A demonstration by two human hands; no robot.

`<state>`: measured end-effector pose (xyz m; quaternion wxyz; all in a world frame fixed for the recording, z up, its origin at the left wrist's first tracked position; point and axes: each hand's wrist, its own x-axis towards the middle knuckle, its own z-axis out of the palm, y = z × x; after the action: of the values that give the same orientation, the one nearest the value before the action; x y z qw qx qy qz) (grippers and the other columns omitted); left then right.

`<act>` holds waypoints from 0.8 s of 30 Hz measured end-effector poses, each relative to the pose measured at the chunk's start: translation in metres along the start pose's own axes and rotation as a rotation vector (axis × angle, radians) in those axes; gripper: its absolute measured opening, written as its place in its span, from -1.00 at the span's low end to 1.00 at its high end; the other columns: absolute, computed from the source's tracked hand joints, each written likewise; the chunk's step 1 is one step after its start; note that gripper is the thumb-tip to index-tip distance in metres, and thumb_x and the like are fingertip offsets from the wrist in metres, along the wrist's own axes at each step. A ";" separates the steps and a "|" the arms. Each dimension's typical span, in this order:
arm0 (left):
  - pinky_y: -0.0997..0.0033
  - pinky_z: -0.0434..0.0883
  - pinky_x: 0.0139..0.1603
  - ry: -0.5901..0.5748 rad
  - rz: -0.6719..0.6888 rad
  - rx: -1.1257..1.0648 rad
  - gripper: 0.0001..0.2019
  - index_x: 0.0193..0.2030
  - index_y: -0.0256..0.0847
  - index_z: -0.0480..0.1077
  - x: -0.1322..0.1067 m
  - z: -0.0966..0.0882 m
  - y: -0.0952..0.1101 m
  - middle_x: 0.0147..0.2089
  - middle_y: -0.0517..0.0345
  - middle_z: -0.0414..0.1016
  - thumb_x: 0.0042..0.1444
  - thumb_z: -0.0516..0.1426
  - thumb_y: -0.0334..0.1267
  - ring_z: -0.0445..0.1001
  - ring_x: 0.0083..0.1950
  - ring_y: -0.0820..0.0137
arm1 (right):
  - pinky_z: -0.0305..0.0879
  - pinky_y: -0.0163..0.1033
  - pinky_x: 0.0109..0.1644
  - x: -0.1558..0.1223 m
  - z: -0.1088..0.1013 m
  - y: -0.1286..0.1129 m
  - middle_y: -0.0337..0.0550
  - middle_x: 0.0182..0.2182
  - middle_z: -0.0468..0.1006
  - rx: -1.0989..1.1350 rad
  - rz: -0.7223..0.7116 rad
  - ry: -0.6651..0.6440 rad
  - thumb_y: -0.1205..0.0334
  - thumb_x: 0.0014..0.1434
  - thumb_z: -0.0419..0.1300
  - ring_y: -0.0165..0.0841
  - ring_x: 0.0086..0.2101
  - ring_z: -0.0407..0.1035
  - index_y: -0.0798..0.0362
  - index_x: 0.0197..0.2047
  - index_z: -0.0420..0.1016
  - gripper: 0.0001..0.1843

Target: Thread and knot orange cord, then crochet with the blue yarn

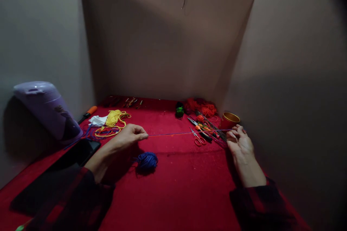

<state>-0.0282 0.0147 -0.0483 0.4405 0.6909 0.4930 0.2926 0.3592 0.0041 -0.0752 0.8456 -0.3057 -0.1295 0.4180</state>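
Note:
A thin bluish-purple length of yarn (173,134) is stretched nearly level between my two hands, above the red cloth. My left hand (132,133) pinches its left end between thumb and fingertips. At the other end, my right hand (240,139) is turned palm up, its fingers curled on the yarn. A ball of dark blue yarn (147,161) lies on the cloth just below and right of my left hand. Under the yarn's right half are red-handled scissors (200,140) and pliers (199,127) with orange and black grips.
A lilac container (48,110) leans at the left, by a dark flat tablet-like thing (78,155). Yellow yarn (115,117) lies beyond my left hand. Green yarn (179,110), orange-red yarn (207,109) and a red-and-gold cup (230,118) stand farther back. Grey panels wall three sides.

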 end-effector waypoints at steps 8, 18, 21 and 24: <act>0.45 0.20 -0.42 -0.035 -0.036 -0.015 -0.76 -0.49 -0.32 0.43 -0.002 -0.004 0.000 -0.55 0.19 0.39 -0.18 0.22 -0.14 0.28 -0.50 0.47 | 0.04 -0.58 -0.70 0.005 -0.005 -0.001 -0.44 -0.62 0.24 -0.001 -0.035 0.046 0.43 0.28 0.00 -0.69 -0.72 0.10 0.12 -0.42 0.25 -0.78; 0.38 0.30 -0.24 -0.054 -0.005 -0.074 -0.82 -0.46 -0.28 0.43 -0.007 -0.007 0.009 -0.45 0.10 0.49 -0.10 0.18 -0.18 0.41 -0.37 0.40 | 0.09 -0.54 -0.68 0.003 -0.002 0.005 -0.40 -0.61 0.34 -0.098 -0.162 -0.022 0.30 0.09 0.25 -0.65 -0.69 0.13 0.11 -0.39 0.33 -0.85; 0.37 0.30 -0.22 -0.034 0.012 -0.086 -0.84 -0.47 -0.27 0.42 -0.007 -0.007 0.009 -0.45 0.10 0.49 -0.09 0.18 -0.19 0.42 -0.36 0.39 | 0.07 -0.54 -0.68 -0.001 0.000 0.006 -0.39 -0.63 0.36 -0.125 -0.187 -0.054 0.30 0.05 0.27 -0.64 -0.69 0.14 0.12 -0.40 0.35 -0.85; 0.37 0.30 -0.25 -0.023 0.031 -0.119 -0.83 -0.48 -0.26 0.40 -0.007 -0.007 0.010 -0.48 0.12 0.48 -0.08 0.17 -0.18 0.40 -0.39 0.40 | 0.02 -0.54 -0.71 -0.009 0.004 0.008 -0.38 -0.64 0.38 -0.167 -0.208 -0.089 0.26 -0.01 0.31 -0.63 -0.70 0.14 0.13 -0.41 0.37 -0.81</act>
<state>-0.0320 0.0085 -0.0357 0.4818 0.6743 0.4588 0.3203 0.3468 0.0024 -0.0767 0.8496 -0.3410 -0.2320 0.3289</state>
